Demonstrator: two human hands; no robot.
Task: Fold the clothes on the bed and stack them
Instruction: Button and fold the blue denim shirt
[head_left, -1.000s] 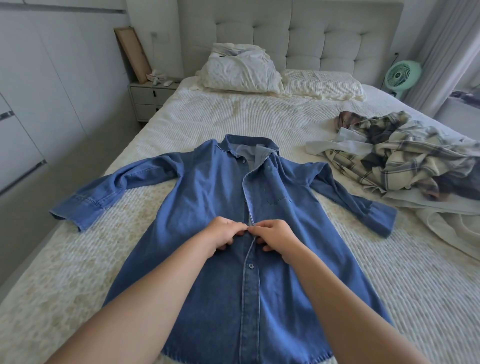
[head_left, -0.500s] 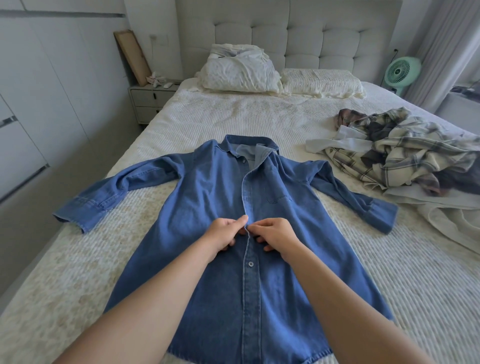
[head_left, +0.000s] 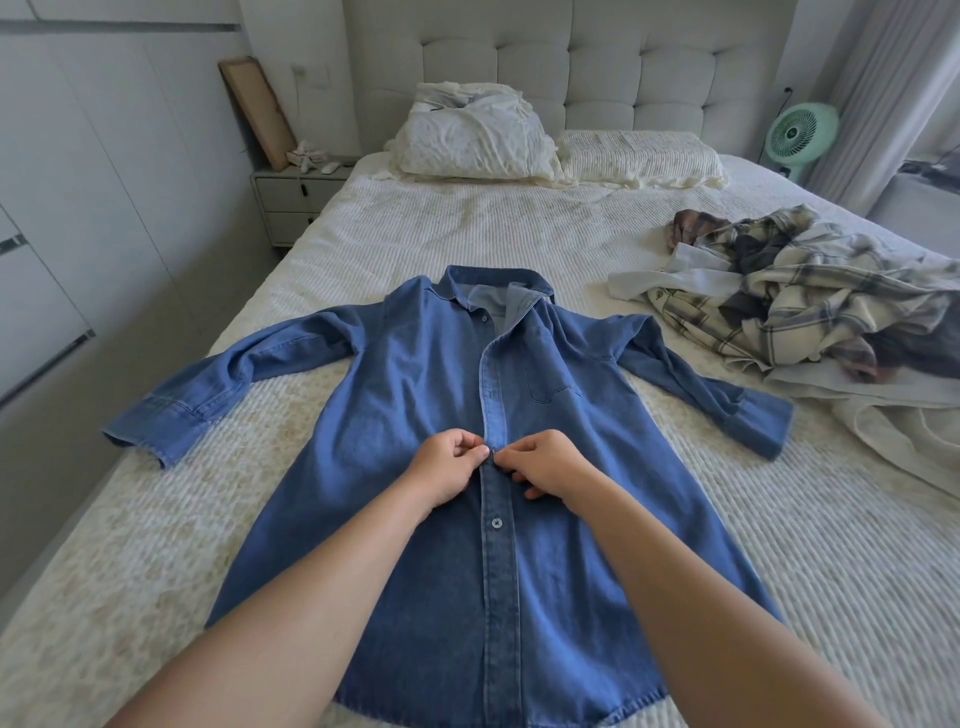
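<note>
Both hands have hardly moved since a moment ago; they stay at the same spot on the front strip of the blue shirt (head_left: 415, 395), so the button there seems to take a while (it looks like buttoning, not folding yet). The left hand (head_left: 447, 467) pinches the strip's edge with curled fingers; the right hand (head_left: 545, 465) pinches it from the other side; the fingertips almost touch. The shirt lies flat, front up, in the middle of the bed (head_left: 779, 519); both sleeves stick out to the sides; the collar points to the pillows (head_left: 478, 135). One button (head_left: 496, 522) below the hands is done up; the top part is open. A messy pile of checked clothes (head_left: 810, 296) waits on the right, well apart; nothing is folded or stacked yet.
</note>
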